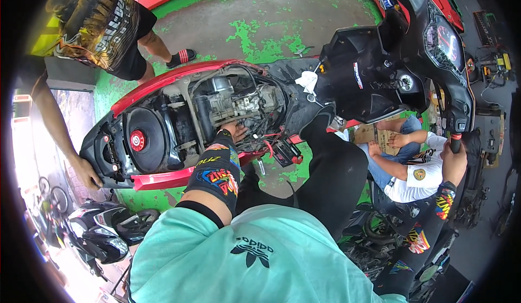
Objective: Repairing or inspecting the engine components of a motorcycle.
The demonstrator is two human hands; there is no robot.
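Co-worker [100, 29]: standing at far left in a patterned shirt and black shorts, one hand [87, 174] laid on the tail of the scooter [297, 105].
Parked motorcycle [100, 229]: at lower left, below the tail and apart from it.
Scooter: opened up along the middle, long axis running across the view — tail at left, front toward upper right.
Red cap [138, 140]: on the round black cover, left of both hands, touched by neither.
Left hand [233, 131]: reaching into the open bay, at the near edge of the engine [247, 105]; fingers slightly spread, tips partly lost among cables; cannot tell whether pinching anything.
Engine: just beyond the left hand and a little rightward — far nearer to this one than to the other.
Black box [285, 152]: with red wires, right of the left hand, on the scooter's near side.
White scrap [307, 81]: resting on dark bodywork right of the engine.
Seated person [418, 167]: in a white shirt, low beside the scooter's front.
Right hand [455, 163]: stretched far right, closed round the grip [456, 137] at the near end of the handlebar [460, 107].
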